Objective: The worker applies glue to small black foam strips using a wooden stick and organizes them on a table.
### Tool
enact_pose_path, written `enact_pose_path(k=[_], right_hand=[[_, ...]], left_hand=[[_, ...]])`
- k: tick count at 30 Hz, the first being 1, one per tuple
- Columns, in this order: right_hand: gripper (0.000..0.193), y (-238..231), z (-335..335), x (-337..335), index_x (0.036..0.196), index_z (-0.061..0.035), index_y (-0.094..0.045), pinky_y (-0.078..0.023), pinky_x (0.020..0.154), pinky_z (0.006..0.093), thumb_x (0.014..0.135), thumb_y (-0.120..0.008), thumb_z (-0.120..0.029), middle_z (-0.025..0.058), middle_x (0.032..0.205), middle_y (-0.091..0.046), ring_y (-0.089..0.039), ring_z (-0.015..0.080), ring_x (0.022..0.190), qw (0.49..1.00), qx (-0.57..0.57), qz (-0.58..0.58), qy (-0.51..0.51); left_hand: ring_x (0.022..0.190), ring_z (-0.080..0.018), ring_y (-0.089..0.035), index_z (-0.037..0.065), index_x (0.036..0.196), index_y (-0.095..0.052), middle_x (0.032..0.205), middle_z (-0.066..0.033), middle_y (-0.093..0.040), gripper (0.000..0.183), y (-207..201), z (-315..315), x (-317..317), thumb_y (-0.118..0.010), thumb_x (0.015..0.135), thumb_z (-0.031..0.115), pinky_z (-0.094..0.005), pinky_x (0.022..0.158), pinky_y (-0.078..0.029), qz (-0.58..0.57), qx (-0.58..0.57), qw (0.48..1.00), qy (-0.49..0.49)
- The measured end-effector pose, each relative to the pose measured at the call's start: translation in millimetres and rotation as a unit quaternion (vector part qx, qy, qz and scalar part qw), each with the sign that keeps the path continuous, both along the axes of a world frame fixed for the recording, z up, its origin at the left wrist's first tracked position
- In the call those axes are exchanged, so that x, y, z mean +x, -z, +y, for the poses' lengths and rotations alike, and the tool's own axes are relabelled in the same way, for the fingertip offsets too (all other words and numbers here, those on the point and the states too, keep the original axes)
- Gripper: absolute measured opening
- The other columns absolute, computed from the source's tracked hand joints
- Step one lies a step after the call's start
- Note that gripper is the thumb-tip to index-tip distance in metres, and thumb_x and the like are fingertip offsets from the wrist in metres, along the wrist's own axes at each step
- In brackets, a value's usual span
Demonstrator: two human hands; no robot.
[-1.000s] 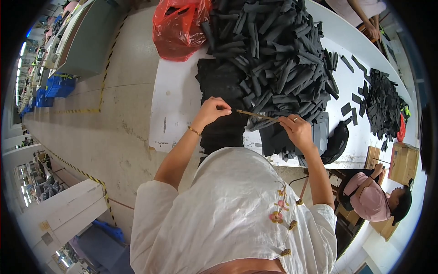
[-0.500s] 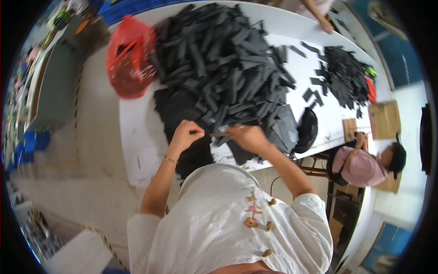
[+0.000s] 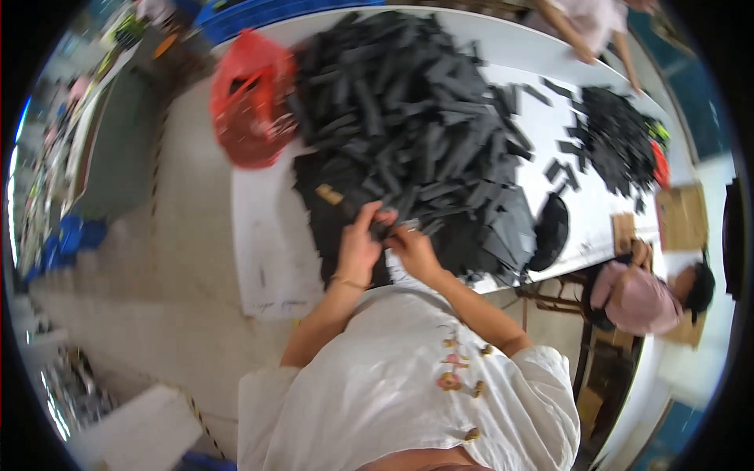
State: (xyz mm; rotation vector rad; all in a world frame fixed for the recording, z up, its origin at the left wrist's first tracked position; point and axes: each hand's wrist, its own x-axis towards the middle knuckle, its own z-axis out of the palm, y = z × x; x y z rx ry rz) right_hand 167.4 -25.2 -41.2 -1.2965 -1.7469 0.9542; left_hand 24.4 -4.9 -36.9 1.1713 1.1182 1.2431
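A large heap of black foam strips (image 3: 408,125) covers the white table (image 3: 267,251). My left hand (image 3: 360,245) and my right hand (image 3: 411,250) meet at the near edge of the heap, fingers pinched together on a black strip (image 3: 386,228) between them. A flat stack of black sheets (image 3: 330,212) lies just under and left of my hands. My white-shirted torso fills the lower middle of the picture.
A red plastic bag (image 3: 251,98) sits at the table's far left corner. A smaller pile of black pieces (image 3: 616,137) lies to the right. One person in pink (image 3: 644,294) sits at the right; another person's arms (image 3: 585,31) reach in at the top. Blue crates (image 3: 75,235) stand on the floor.
My hands have come together from apart and moved closer to the heap's edge. The long strip held stretched between them a second ago is gone; the camera view has shifted and blurred.
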Motion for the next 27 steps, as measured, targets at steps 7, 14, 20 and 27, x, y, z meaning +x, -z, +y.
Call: enact_pose_path(k=[7, 14, 20, 27], right_hand=[[0.015, -18.3, -6.7, -18.8, 0.099, 0.0050, -0.058, -0.047, 0.066, 0.0406, 0.085, -0.060, 0.000, 0.0222, 0.088, -0.060, -0.059, 0.0411, 0.078, 0.998, 0.034, -0.010, 0.053], [0.009, -17.2, -24.6, -10.5, 0.095, 0.0039, -0.058, -0.047, 0.065, 0.0437, 0.088, -0.060, -0.002, 0.0226, 0.087, -0.059, -0.058, 0.0435, 0.080, 0.998, 0.030, -0.021, 0.050], [0.008, 5.8, -51.0, 17.3, 0.091, 0.0021, -0.061, -0.049, 0.064, 0.0434, 0.084, -0.058, 0.002, 0.0246, 0.082, -0.061, -0.062, 0.0413, 0.078, 0.997, -0.029, -0.068, 0.012], [0.013, -31.6, -87.1, 68.8, 0.091, 0.0017, -0.063, -0.050, 0.067, 0.0412, 0.088, -0.057, -0.009, 0.0219, 0.080, -0.063, -0.063, 0.0379, 0.075, 0.991, -0.114, -0.022, -0.065]], left_hand=[[0.080, -0.0249, -0.066, -0.002, 0.102, -0.063, 0.082, -0.0120, -0.067, 0.028, -20.9, 12.3, 9.1, -0.071, 0.086, 0.020, -0.0359, 0.081, -0.054, -0.459, -0.229, 0.848, -0.136], [0.075, -0.0242, -0.065, 0.000, 0.094, -0.064, 0.079, -0.0118, -0.066, 0.022, -34.5, 17.5, 2.1, -0.072, 0.086, 0.019, -0.0363, 0.076, -0.055, -0.476, -0.235, 0.832, -0.161], [0.053, -0.0146, -0.052, 0.002, 0.087, -0.062, 0.071, -0.0076, -0.060, 0.022, -37.6, 31.2, 2.4, -0.076, 0.081, 0.018, -0.0285, 0.051, -0.045, -0.423, -0.252, 0.848, -0.193], [0.038, -0.0039, -0.025, 0.006, 0.094, -0.066, 0.051, 0.0048, -0.039, 0.016, -12.0, 34.3, -31.9, -0.064, 0.092, 0.022, -0.0218, 0.038, -0.018, -0.370, -0.199, 0.889, -0.183]])
